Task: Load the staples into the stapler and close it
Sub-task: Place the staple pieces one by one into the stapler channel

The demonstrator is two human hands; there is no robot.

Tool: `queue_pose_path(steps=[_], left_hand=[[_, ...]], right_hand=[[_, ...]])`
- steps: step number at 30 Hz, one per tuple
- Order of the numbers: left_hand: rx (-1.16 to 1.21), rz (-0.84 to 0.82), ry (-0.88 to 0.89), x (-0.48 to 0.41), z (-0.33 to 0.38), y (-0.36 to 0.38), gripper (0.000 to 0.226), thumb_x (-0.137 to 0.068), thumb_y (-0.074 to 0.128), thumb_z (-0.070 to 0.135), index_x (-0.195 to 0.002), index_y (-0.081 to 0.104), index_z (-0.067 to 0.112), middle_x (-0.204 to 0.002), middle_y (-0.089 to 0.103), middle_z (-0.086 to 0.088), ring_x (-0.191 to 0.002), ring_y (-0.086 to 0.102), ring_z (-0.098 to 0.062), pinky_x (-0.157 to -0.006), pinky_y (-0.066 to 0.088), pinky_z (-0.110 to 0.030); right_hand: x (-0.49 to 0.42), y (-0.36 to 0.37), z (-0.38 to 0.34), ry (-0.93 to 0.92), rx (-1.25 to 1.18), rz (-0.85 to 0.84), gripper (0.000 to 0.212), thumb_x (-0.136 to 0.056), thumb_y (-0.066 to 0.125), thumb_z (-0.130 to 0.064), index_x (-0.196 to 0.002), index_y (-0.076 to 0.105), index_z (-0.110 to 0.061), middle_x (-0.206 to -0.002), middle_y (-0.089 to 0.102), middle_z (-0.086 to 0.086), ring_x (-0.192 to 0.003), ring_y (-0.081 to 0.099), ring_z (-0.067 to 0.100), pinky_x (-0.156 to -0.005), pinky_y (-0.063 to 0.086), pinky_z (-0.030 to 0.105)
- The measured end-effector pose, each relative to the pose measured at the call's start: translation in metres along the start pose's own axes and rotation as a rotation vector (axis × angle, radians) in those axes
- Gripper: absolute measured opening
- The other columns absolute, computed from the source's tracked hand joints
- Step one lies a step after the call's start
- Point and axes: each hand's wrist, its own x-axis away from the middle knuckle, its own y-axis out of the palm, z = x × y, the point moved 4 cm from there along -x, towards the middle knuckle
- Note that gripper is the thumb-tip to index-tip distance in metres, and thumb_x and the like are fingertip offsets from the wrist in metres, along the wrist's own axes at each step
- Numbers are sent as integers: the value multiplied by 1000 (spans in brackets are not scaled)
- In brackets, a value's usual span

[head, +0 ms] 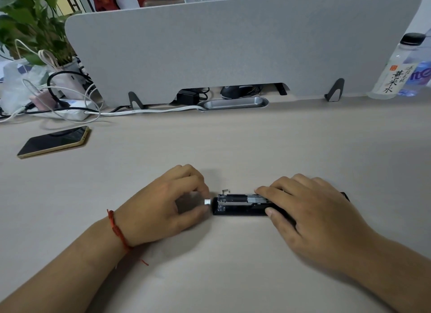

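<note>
A black stapler (240, 205) lies lengthwise on the beige desk, its metal staple channel exposed on top. My right hand (310, 210) rests over its right half, fingers and thumb gripping the body and hiding that end. My left hand (168, 203) sits just left of the stapler's front end and pinches a small silvery strip of staples (207, 202) between thumb and fingertips, right at the channel's mouth. A tiny loose piece of staples (225, 191) lies on the desk just behind the stapler.
A phone (54, 141) lies face up at the left. Behind it are a power strip with cables (70, 107) and a potted plant (35, 21). A grey divider panel (233, 51) stands across the back; a water bottle (394, 70) stands at the far right.
</note>
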Motion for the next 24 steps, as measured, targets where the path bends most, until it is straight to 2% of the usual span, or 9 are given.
queue_pose_path(steps=[2,4,6,11,14,17,19,22,24], left_hand=[[2,50,-25,0,-1,0,20,-93,81,21,-108,71,27,-110,69,16,-99,65,-5,-84,55,-24],[21,92,-57,1,-3,0,21,-92,83,17,-108,73,27,-103,75,16,-94,68,-1,-84,55,-19],[96,130,-96,1,-6,0,21,-92,84,12,-104,74,27,-95,78,14,-86,71,-4,-80,53,-13],[285,163,-158,-1,-14,4,22,-97,79,9,-102,76,29,-98,78,6,-83,74,-17,-77,59,-28],[365,143,-191,-1,-20,9,19,-99,73,15,-107,79,31,-100,75,4,-81,71,-16,-74,55,-23],[550,121,-311,0,-24,14,16,-99,68,25,-109,80,27,-86,75,2,-76,70,-13,-73,54,-19],[650,141,-378,1,-26,15,16,-98,69,22,-106,82,25,-80,76,-4,-72,71,-15,-70,57,-20],[657,179,-447,0,-29,13,17,-96,74,17,-107,85,26,-86,79,-10,-77,73,-14,-78,59,-22],[683,181,-506,0,-31,12,25,-97,78,7,-109,85,27,-96,84,-7,-84,77,-13,-84,60,-21]], right_hand=[[0,0,0,1,-3,-2,34,-102,47,-40,-131,64,-35,-106,61,-20,-89,56,15,-74,47,39],[0,0,1,2,-10,2,34,-102,47,-40,-131,64,-35,-106,61,-20,-89,56,15,-74,48,39],[0,1,1,4,-15,-3,34,-103,46,-40,-131,64,-35,-106,61,-20,-89,56,15,-74,47,38],[0,0,0,6,-17,-3,34,-102,46,-40,-131,65,-35,-106,62,-20,-89,57,15,-74,48,38],[0,0,0,4,-13,-7,34,-102,47,-40,-131,65,-35,-106,62,-20,-89,58,16,-74,49,39],[0,0,1,6,-11,-5,35,-102,47,-41,-131,65,-35,-106,62,-20,-89,58,16,-74,50,39],[0,0,1,5,-12,-5,35,-102,47,-41,-131,65,-35,-107,62,-20,-90,58,16,-74,50,39],[0,0,1,7,-16,-6,34,-102,47,-41,-131,64,-36,-107,61,-21,-90,57,15,-75,49,38],[-1,0,1,7,-18,-6,34,-102,48,-41,-131,64,-36,-107,61,-21,-91,57,14,-75,48,37]])
